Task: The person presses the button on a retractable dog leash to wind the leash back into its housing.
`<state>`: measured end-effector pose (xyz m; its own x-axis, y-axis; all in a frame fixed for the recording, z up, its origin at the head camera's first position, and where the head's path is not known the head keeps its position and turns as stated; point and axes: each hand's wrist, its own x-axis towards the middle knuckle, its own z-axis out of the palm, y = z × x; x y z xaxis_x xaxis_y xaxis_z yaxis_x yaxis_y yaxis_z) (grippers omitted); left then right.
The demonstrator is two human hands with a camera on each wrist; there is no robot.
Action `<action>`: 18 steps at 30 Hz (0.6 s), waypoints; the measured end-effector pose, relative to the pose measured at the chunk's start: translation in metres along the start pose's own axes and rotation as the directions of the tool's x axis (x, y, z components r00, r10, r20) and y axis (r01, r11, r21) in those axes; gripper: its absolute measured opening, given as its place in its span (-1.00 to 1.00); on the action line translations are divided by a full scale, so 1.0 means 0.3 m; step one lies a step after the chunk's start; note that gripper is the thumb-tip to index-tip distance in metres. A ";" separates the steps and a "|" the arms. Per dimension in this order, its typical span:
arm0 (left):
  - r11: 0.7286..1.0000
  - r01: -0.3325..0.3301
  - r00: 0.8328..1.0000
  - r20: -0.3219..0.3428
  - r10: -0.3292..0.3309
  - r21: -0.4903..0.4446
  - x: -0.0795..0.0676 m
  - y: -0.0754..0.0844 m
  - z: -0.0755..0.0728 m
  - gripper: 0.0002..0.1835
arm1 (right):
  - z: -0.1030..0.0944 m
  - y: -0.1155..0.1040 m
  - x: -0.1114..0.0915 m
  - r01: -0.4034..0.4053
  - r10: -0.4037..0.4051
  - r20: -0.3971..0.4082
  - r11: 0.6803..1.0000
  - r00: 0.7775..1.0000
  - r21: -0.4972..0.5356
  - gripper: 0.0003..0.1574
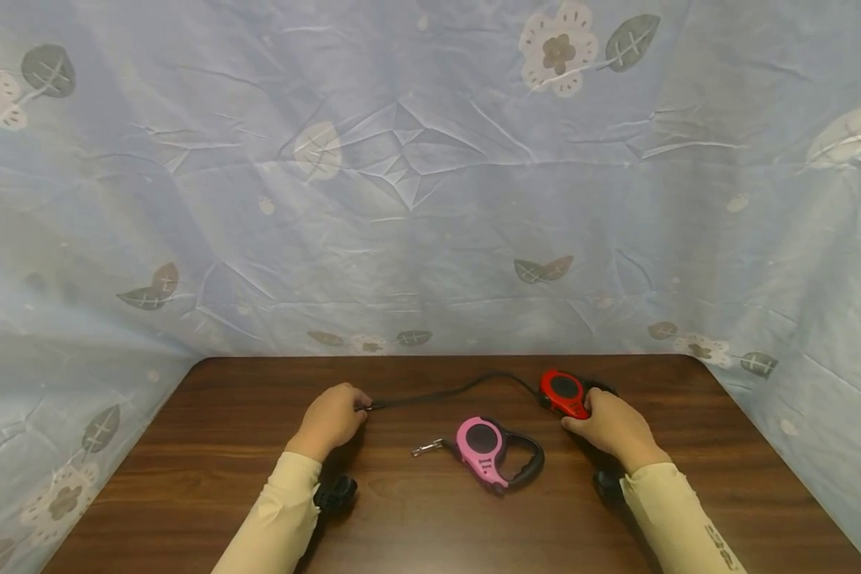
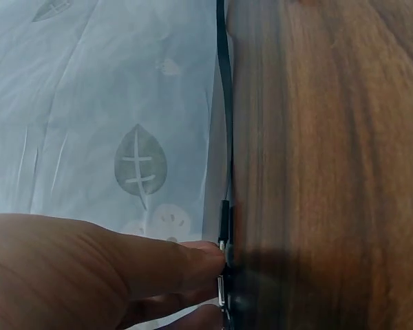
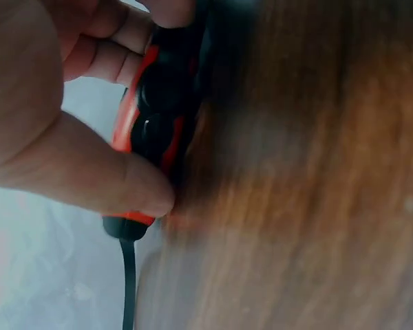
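A red retractable dog leash [image 1: 549, 387] with a black round center lies near the back right of the table. My right hand [image 1: 612, 426] grips its casing, thumb along the side edge in the right wrist view. From the leash a black strap [image 1: 430, 395] runs left across the table in a loose curve. At its far end, my left hand [image 1: 333, 416] pinches the metal clip [image 2: 221, 290] between thumb and fingers, close to the tabletop. Between the hands, nearer the front, lies a pink retractable leash [image 1: 466, 438] with a black handle, its silver clip [image 1: 426, 448] pointing left.
The dark wooden table [image 1: 258, 383] has rounded back corners. Behind it and along both sides hangs a pale blue curtain [image 1: 416, 239] with leaf and flower prints. Each wrist wears a black strapped device, one by the left sleeve [image 1: 280, 498].
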<state>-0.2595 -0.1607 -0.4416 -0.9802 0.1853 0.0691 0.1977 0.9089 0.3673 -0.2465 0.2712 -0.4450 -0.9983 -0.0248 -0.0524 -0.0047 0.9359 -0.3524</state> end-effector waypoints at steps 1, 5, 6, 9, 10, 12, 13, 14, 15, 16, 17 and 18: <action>1.000 0.004 1.000 -0.001 -0.004 -0.001 0.000 -0.001 0.000 -0.81 | 0.004 -0.001 0.001 -0.007 0.007 -0.001 1.000 1.000 0.001 -0.41; 1.000 0.004 1.000 0.000 -0.004 0.005 0.000 0.002 0.000 -0.82 | 0.015 -0.002 0.004 -0.020 0.020 -0.006 1.000 1.000 -0.007 -0.35; 1.000 0.001 1.000 0.001 -0.001 0.005 0.000 0.004 -0.001 -0.82 | 0.017 -0.002 0.005 -0.022 0.022 -0.008 1.000 1.000 -0.010 -0.34; 1.000 -0.009 1.000 0.005 0.009 0.007 0.000 0.011 -0.005 -0.81 | 0.020 -0.002 0.006 -0.021 0.020 -0.012 1.000 1.000 -0.022 -0.31; 1.000 -0.014 1.000 0.005 0.014 0.008 0.001 0.012 -0.005 -0.81 | 0.020 -0.003 0.005 -0.018 0.018 -0.014 1.000 1.000 -0.024 -0.31; 1.000 -0.016 1.000 0.002 0.016 0.001 0.001 0.014 -0.006 -0.81 | 0.019 -0.005 0.004 -0.016 0.015 -0.017 0.999 1.000 -0.030 -0.33; 1.000 -0.015 1.000 0.002 0.015 -0.003 0.001 0.015 -0.006 -0.80 | 0.019 -0.006 0.003 -0.014 0.014 -0.018 0.999 1.000 -0.030 -0.33; 1.000 -0.015 1.000 0.001 0.015 -0.011 0.001 0.014 -0.006 -0.80 | 0.018 -0.007 0.002 -0.013 0.013 -0.017 0.999 1.000 -0.030 -0.34; 1.000 -0.012 1.000 -0.002 0.012 -0.018 0.001 0.012 -0.005 -0.79 | 0.017 -0.008 0.001 -0.011 0.011 -0.015 0.999 1.000 -0.030 -0.35; 1.000 -0.007 1.000 -0.003 0.007 -0.029 0.001 0.011 -0.005 -0.79 | 0.017 -0.010 0.000 -0.010 0.009 -0.014 1.000 1.000 -0.030 -0.36; 0.999 -0.002 1.000 -0.005 0.002 -0.040 0.000 0.010 -0.007 -0.78 | 0.016 -0.011 -0.001 -0.010 0.010 -0.012 1.000 1.000 -0.029 -0.36; 0.999 0.001 1.000 -0.009 -0.001 -0.047 0.000 0.008 -0.007 -0.77 | 0.016 -0.012 -0.001 -0.009 0.009 -0.010 1.000 1.000 -0.028 -0.36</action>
<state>-0.2591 -0.1593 -0.4388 -0.9805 0.1809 0.0768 0.1965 0.8903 0.4107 -0.2458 0.2661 -0.4482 -0.9988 -0.0127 -0.0464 0.0032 0.9454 -0.3260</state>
